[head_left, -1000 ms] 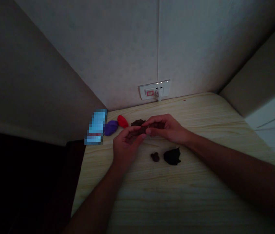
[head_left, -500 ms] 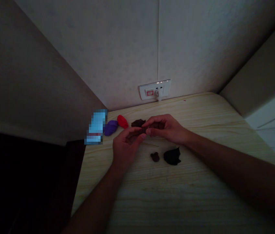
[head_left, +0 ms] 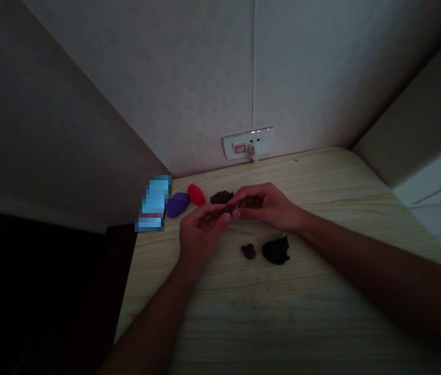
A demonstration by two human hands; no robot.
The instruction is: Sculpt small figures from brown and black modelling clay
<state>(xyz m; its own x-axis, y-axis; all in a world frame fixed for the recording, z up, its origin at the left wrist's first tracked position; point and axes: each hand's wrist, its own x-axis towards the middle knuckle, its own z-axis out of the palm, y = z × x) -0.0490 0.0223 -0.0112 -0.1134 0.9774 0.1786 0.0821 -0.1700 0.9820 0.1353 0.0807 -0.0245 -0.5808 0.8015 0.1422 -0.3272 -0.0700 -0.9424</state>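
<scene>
Your left hand point(head_left: 200, 229) and right hand point(head_left: 264, 207) pinch one brown piece point(head_left: 228, 210)
Black lump point(head_left: 275, 251) at four o'clock from it.

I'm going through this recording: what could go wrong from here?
The brown piece at the fingertips of the left hand and right hand might slip or tear; the fingers partly hide it.

The black lump lies close below the right wrist, so a lowered arm could brush it.

In this dim light, the black lump and small brown lump might be mixed up.
</scene>
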